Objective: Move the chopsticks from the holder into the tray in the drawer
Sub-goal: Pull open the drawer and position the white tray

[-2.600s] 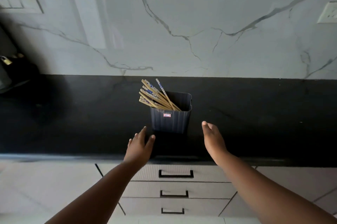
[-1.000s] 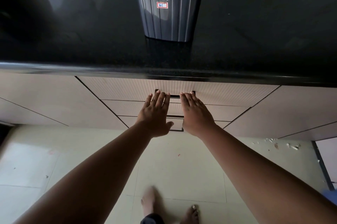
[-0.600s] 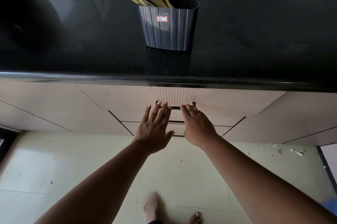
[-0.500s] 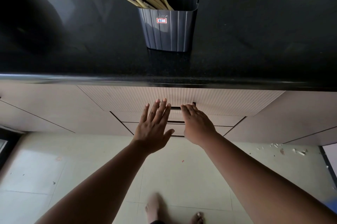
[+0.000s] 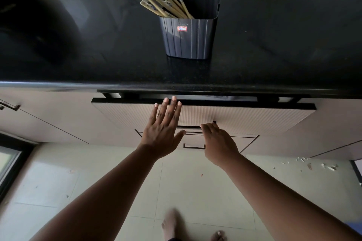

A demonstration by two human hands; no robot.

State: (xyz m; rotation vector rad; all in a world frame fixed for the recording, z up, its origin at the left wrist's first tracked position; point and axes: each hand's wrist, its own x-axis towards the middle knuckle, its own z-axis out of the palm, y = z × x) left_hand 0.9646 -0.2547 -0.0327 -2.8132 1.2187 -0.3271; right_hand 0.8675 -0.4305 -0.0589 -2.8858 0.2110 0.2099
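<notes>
Head view: the drawer (image 5: 235,118) is being drawn out only slightly, and its tray is not being shown yet. The right hand (image 5: 218,143) is being curled round the handle (image 5: 195,127), while the left hand (image 5: 163,128) is being held flat and spread, gripping nothing, fingertips at the drawer's top edge. A straight, level pull is judged best, so the drawer is not being skewed. The chopsticks (image 5: 164,2) are being kept in the holder (image 5: 188,38) on the bench (image 5: 98,54), beyond both hands, well apart.
</notes>
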